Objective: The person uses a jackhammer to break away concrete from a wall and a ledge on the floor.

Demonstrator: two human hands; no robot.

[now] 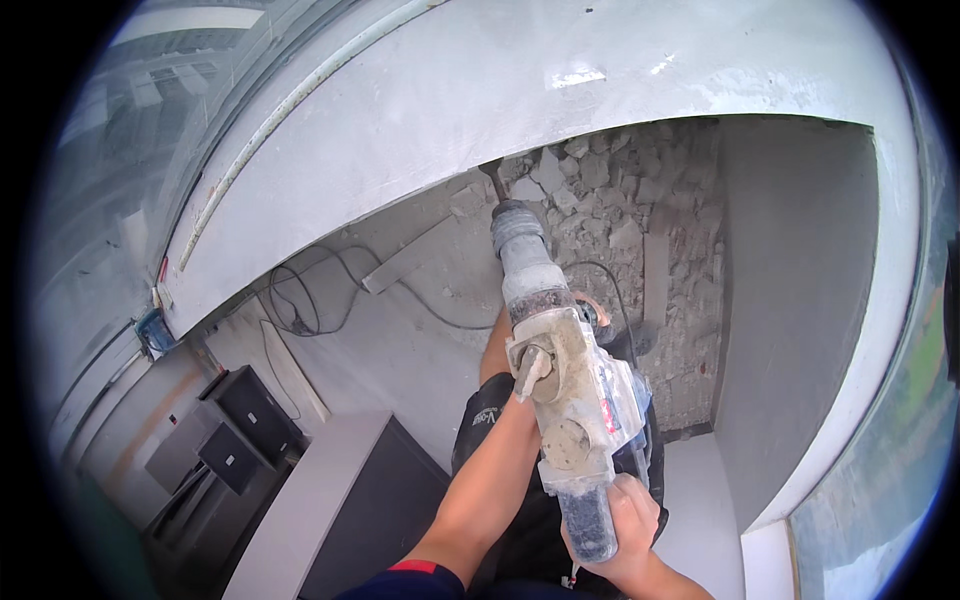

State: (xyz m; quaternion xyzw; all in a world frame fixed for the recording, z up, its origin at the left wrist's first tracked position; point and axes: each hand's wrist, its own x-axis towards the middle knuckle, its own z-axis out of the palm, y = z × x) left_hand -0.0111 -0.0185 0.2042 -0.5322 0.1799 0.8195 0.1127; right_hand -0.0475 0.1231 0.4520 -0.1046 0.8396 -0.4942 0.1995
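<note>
A dusty rotary hammer (pixel 565 390) points away from me, its flat chisel bit (pixel 494 178) at the lower edge of the white plastered wall (pixel 400 130). My right hand (pixel 632 520) is wrapped round the dark rear handle (pixel 588 522). From the lower left my left forearm passes beneath the tool body. Most of my left hand (pixel 594 310) is hidden there; what look like its fingers curl at the tool's right side, near the front. Beyond the tool lies broken masonry rubble (pixel 610 195), next to the bit.
A black cable (pixel 318 325) loops over the dusty floor at left, beside a loose board (pixel 408 258). A grey cabinet (pixel 335 490) and black boxes (pixel 250 425) stand lower left. On the right rises a grey wall panel (pixel 790 290), with a window (pixel 880 480) beyond.
</note>
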